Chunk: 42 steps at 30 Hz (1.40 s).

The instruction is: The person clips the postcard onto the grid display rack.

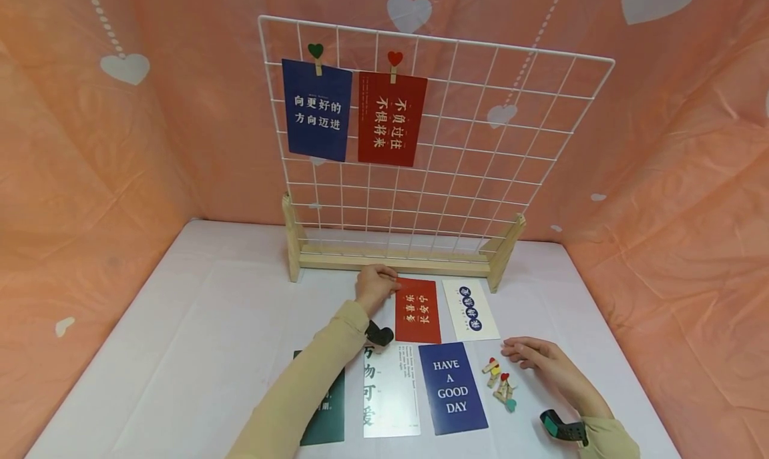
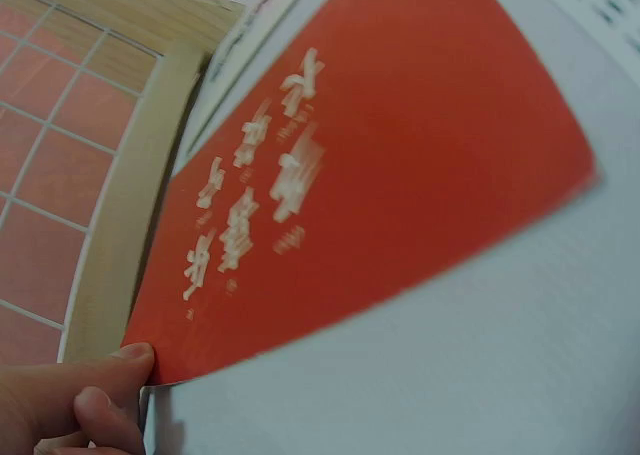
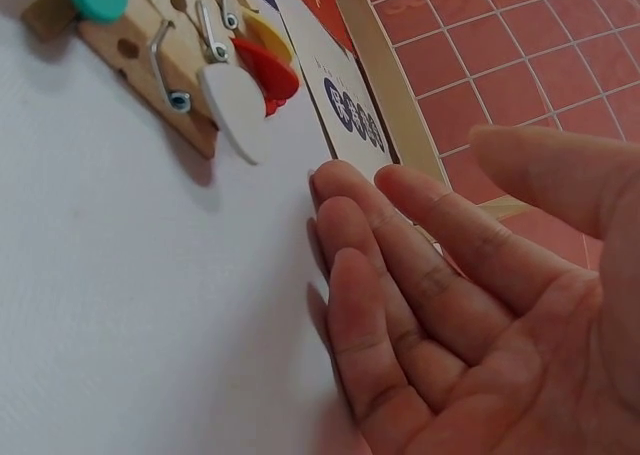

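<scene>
My left hand (image 1: 375, 289) pinches a corner of a red card (image 1: 418, 312) with white lettering, just in front of the rack. In the left wrist view the thumb overlaps that corner, and the card (image 2: 400, 175) looks slightly bent. My right hand (image 1: 549, 365) is held low over the table at the right, fingers extended and holding nothing. Beside its fingertips lies a small pile of wooden clothespins (image 1: 510, 405) with coloured hearts. Seen from the right wrist, the hand (image 3: 440, 325) is apart from the clothespins (image 3: 140, 75).
A white wire grid (image 1: 456, 179) stands in a wooden base (image 1: 396, 265) at the back. Clothespins hold a blue card (image 1: 317, 142) and another red card (image 1: 387, 153) on it. White (image 1: 483, 299), blue (image 1: 450, 419), pale (image 1: 393, 419) and dark green (image 1: 327, 422) cards lie on the table; my left sleeve partly covers the green one.
</scene>
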### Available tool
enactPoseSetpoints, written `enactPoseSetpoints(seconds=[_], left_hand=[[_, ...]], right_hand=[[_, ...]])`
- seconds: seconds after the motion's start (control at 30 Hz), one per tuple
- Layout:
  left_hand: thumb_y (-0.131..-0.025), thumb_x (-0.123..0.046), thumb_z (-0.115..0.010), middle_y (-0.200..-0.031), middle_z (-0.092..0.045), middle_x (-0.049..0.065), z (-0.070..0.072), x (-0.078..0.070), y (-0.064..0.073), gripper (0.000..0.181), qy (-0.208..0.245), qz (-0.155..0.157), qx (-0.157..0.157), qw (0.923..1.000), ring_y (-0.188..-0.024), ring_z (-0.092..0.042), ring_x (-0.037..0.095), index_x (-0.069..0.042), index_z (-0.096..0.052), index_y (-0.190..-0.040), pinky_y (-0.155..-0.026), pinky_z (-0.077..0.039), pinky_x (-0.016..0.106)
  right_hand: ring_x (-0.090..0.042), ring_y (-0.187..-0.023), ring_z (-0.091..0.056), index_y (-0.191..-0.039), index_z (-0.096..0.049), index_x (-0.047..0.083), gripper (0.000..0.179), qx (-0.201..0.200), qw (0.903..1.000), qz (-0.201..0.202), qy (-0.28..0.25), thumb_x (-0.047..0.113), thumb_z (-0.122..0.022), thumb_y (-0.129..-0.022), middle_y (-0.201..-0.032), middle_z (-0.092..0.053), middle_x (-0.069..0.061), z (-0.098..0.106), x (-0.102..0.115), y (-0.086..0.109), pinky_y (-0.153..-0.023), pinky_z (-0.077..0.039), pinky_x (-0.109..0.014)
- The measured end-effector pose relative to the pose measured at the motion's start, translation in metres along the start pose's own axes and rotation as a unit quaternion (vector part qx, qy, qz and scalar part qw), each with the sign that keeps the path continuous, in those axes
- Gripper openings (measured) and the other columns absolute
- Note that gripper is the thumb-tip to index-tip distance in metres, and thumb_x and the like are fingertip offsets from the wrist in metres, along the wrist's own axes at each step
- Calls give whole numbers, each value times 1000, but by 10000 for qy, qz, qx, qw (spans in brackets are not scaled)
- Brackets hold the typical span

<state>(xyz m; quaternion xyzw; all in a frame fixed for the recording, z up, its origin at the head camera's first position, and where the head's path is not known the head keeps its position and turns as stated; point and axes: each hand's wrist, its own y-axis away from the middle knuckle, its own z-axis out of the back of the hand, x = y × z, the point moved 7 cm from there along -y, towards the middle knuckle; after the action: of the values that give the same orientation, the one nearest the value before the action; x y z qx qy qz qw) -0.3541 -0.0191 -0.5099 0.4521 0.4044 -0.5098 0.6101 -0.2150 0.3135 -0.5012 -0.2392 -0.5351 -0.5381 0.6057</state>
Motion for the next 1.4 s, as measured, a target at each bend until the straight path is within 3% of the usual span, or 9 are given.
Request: enactPoseSetpoints(seconds=[0.3, 0.6, 0.77, 1.0, 1.2, 1.4], left_hand=[[-77, 0, -76, -75, -68, 8, 3, -2, 4, 17, 740, 229, 23, 9970, -61, -63, 19, 1, -70, -94, -55, -52, 26], [-75, 0, -78, -82, -70, 8, 9, -4, 6, 21, 940, 409, 15, 9947, -72, -66, 17, 1, -71, -95, -65, -55, 27], [-81, 3, -72, -91, -68, 14, 7, 3, 5, 22, 1459, 609, 315, 9869, -80, -69, 23, 5, -69, -102, -69, -58, 29], [-86, 7, -64, -101, -65, 24, 2, 10, 0, 25, 2161, 711, 973, 9689, -89, -69, 27, 13, -62, -111, -75, -57, 32], [-89, 4, -62, -100, -64, 21, 2, 12, -3, 24, 2063, 711, 1240, 9680, -79, -68, 22, 11, -58, -112, -73, -58, 32], [-92, -3, -62, -97, -62, 13, 8, 14, -5, 26, 1902, 757, 1092, 9727, -74, -60, 14, 6, -59, -117, -68, -58, 28]], right_hand=[[-16, -96, -60, -132, -46, -12, 48, 10, 10000, 35, -22, 25, -47, -102, -121, -60, -23, 1, 0, -1, -80, -51, -26], [-16, -96, -60, -132, -46, -13, 47, 22, 10000, 24, -23, 24, -47, -102, -120, -61, -23, 1, -1, -2, -79, -51, -25], [-16, -95, -61, -132, -46, -14, 47, 50, 10000, 62, -36, 23, -47, -102, -119, -61, -24, 0, -1, -1, -79, -51, -26], [-16, -96, -61, -132, -45, -14, 47, 66, 9999, 81, -65, 23, -47, -102, -120, -61, -24, 0, 1, -1, -80, -52, -26], [-17, -97, -61, -131, -47, -12, 47, -27, 10000, -26, 38, 25, -48, -102, -118, -63, -21, 0, 0, -1, -79, -51, -26], [-18, -92, -60, -128, -55, -5, 42, -98, 9994, -109, 312, 26, -54, -99, -113, -66, -14, -1, -3, -4, -73, -50, -26]])
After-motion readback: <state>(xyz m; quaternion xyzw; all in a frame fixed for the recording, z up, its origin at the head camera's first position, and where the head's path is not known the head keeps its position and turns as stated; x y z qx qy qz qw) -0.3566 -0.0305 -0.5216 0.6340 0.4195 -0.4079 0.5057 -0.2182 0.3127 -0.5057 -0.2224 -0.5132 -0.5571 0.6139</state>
